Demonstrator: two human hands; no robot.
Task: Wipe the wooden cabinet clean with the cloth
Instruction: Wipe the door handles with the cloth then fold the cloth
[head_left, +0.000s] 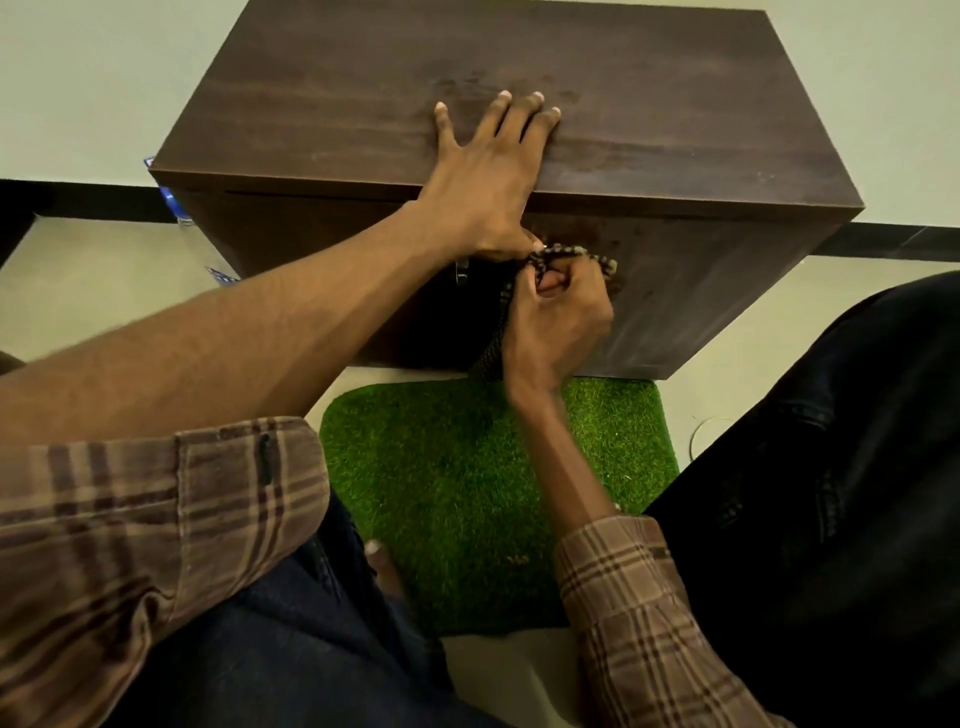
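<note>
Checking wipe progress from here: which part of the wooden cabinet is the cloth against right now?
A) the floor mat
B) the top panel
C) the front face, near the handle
C: the right hand grips the cloth against the wooden cabinet front.

The cloth (524, 291) is motion-blurred, partly hidden behind the right hand (558, 325).

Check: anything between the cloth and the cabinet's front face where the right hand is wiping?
Nothing visible. The right hand grips the cloth right against the cabinet front. The left hand lies flat on the top edge, its thumb close above the cloth. A metal handle sits just left of it.
</note>
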